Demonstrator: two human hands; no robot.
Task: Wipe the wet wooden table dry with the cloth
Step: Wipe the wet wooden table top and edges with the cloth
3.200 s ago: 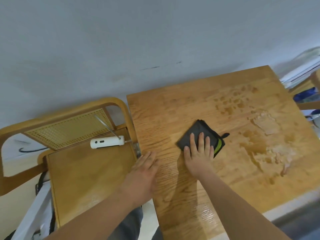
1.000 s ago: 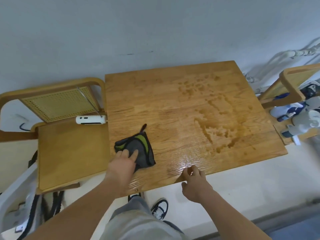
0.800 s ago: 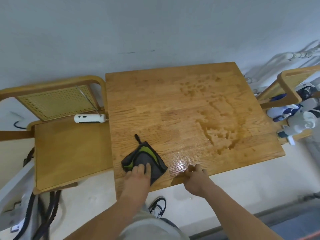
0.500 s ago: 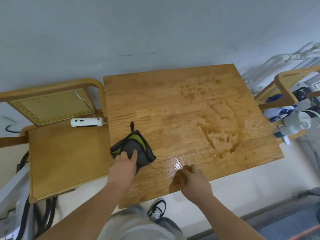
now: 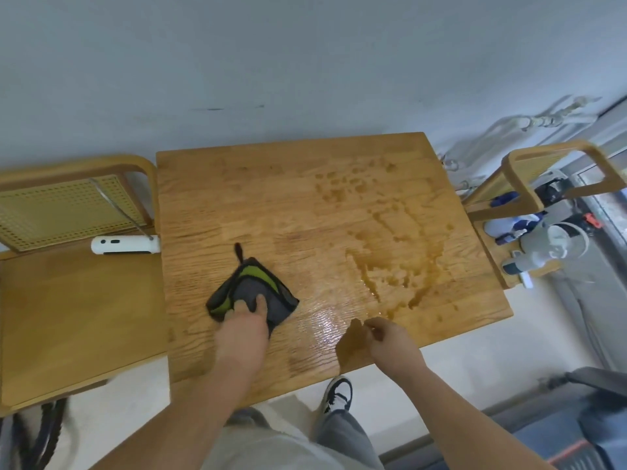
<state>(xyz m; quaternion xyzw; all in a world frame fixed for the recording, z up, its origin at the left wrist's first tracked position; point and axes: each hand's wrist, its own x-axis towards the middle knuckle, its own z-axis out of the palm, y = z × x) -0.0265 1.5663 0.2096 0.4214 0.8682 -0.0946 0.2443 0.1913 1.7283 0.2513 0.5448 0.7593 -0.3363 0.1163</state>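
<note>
Cloth [image 5: 250, 288] pinned flat under the left hand [image 5: 242, 334], front left of the table [image 5: 237, 198].
Soft, light and limp, the folded cloth should glide on wet wood but bunch if dragged by an edge, so straight fingers pressing on top, as the left hand does, look the best hold. The right hand [image 5: 390, 340] hovers by the front edge, fingers loosely curled, holding nothing. The puddle [image 5: 397, 269] lies well apart to the right. Bottles [image 5: 539, 252] sit on the right chair [image 5: 549, 148], contents too blurred to tell.

No text, label or number is legible on anything here.
</note>
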